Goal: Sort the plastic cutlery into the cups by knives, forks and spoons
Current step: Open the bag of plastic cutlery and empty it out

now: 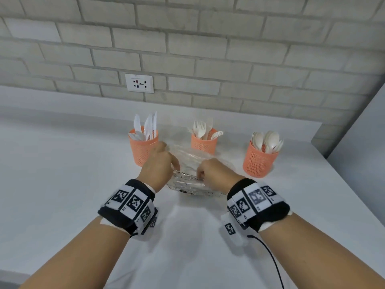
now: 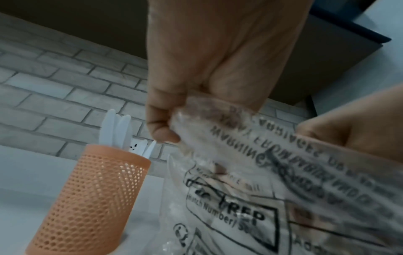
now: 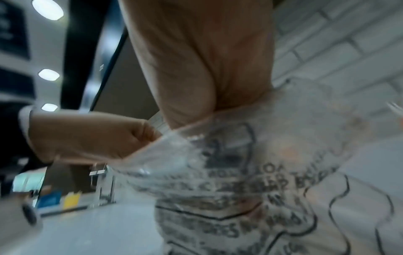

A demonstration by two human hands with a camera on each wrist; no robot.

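Observation:
Three orange perforated cups stand in a row on the white counter: the left cup (image 1: 143,149) holds white knives, the middle cup (image 1: 203,143) forks, the right cup (image 1: 259,161) spoons. A clear plastic bag (image 1: 191,184) with black print lies between the cups and me. My left hand (image 1: 161,165) pinches the bag's left edge and my right hand (image 1: 210,174) pinches its upper edge. In the left wrist view the left fingers (image 2: 161,124) grip the bag (image 2: 240,198) beside the knife cup (image 2: 93,198). In the right wrist view the bag (image 3: 250,172) hangs from the right hand (image 3: 196,77). No loose cutlery shows.
A grey brick wall with a white power socket (image 1: 139,83) runs behind the counter. The counter's right edge (image 1: 325,155) falls away beside the spoon cup. A black cable (image 1: 270,261) trails from my right wristband.

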